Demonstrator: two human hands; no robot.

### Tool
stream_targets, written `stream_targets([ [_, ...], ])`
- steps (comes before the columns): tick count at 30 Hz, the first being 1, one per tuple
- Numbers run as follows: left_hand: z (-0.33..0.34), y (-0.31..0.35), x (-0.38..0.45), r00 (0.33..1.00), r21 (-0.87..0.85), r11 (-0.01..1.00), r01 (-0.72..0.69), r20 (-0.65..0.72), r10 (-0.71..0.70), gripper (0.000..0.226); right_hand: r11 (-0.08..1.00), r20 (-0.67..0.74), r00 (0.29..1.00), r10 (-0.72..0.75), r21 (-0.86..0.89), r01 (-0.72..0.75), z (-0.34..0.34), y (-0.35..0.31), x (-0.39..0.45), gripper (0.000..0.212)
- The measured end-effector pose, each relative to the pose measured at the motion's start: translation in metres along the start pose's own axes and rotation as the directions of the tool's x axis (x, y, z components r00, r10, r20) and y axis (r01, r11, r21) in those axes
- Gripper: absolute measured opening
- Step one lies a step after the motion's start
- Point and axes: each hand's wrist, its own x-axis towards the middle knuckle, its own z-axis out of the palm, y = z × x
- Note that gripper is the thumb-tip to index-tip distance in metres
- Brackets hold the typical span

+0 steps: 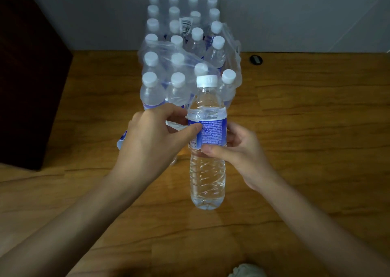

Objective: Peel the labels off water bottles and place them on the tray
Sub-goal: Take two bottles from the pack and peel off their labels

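I count one bottle between my two hands, left hand and right hand. The torn pack behind shows about twenty-three capped bottles. One label wraps mine.

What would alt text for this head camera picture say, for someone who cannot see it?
Two hands hold an upright water bottle above a wooden floor: the left hand touches its blue label, the right hand grips below. Behind stands a torn plastic-wrapped pack of bottles.
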Motion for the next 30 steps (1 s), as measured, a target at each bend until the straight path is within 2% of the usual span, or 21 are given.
stream_targets([
  [2, 0.0004, 0.0006, 0.0005, 1.0, -0.004, 1.0, 0.002, 0.001, -0.002, 0.042, 1.0, -0.013, 1.0, -0.006, -0.026, 0.005, 0.0003, 0.0002, 0.0, 0.062],
  [7, 0.002, -0.0002, 0.0015, 1.0, -0.018, 1.0, 0.011, 0.026, -0.01, 0.027, 0.998, -0.029, 1.0, -0.01, -0.057, 0.008, -0.0002, 0.0005, -0.0015, 0.057],
  [15, 0.0038, -0.0072, 0.0043, 1.0, -0.009, 1.0, 0.02, 0.01, -0.02, 0.019, 0.998, -0.023, 1.0, -0.005, -0.056, 0.003, -0.0008, 0.0031, -0.0021, 0.056],
  [21, 0.0027, 0.0003, 0.0019, 0.998, -0.1, 0.995, 0.009, 0.059, -0.003, 0.031, 1.0, -0.019, 1.0, -0.007, -0.001, 0.007, 0.0002, 0.0043, -0.0004, 0.057],
  [26, 0.0037, -0.002, 0.0042, 0.999, -0.16, 0.987, 0.025, 0.034, -0.019, 0.019, 1.0, -0.01, 1.0, -0.022, -0.003, 0.022, -0.0006, 0.0011, 0.0009, 0.057],
  [30, 0.0045, -0.0013, 0.0044, 1.0, -0.152, 0.988, 0.011, 0.022, -0.008, 0.018, 0.999, -0.018, 0.999, -0.032, -0.02, 0.032, -0.0006, -0.0006, 0.0002, 0.051],
])
